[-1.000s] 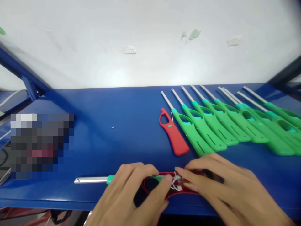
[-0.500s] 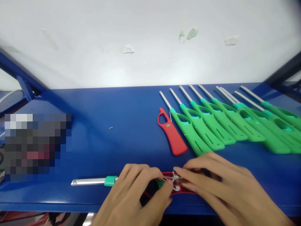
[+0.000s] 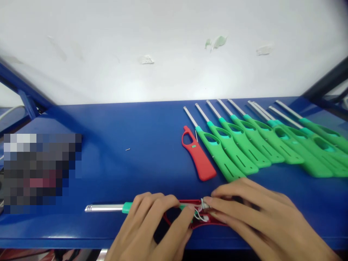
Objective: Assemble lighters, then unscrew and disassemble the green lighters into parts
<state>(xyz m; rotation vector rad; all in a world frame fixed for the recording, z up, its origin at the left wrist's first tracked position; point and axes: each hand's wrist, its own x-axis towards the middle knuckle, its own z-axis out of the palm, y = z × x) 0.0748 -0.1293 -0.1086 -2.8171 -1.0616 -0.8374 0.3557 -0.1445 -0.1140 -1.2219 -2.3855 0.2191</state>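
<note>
An opened red lighter (image 3: 210, 222) lies across the front of the blue shelf, its metal tube (image 3: 104, 207) and green collar (image 3: 127, 207) pointing left. White wires (image 3: 200, 216) and a small metal part (image 3: 204, 204) show inside the red shell. My left hand (image 3: 156, 221) is closed over the trigger end, thumb and fingers gripping it near the wires. Around the handle end, my right hand (image 3: 252, 214) is closed, its fingertips against the metal part. The palms hide much of the shell. Beyond my hands lies a loose red shell half (image 3: 199, 156).
Several green long-nosed lighters (image 3: 224, 152) lie in a slanted row on the right. A tiny screw (image 3: 128, 149) rests on the blue shelf (image 3: 108, 174). At left is a blurred-out dark object (image 3: 40, 170); a white wall (image 3: 174, 43) stands behind.
My left hand's thumb and fingers have shifted slightly left, exposing more of the white wires. The lighter's tube has moved a little right. My right hand stays almost in place.
</note>
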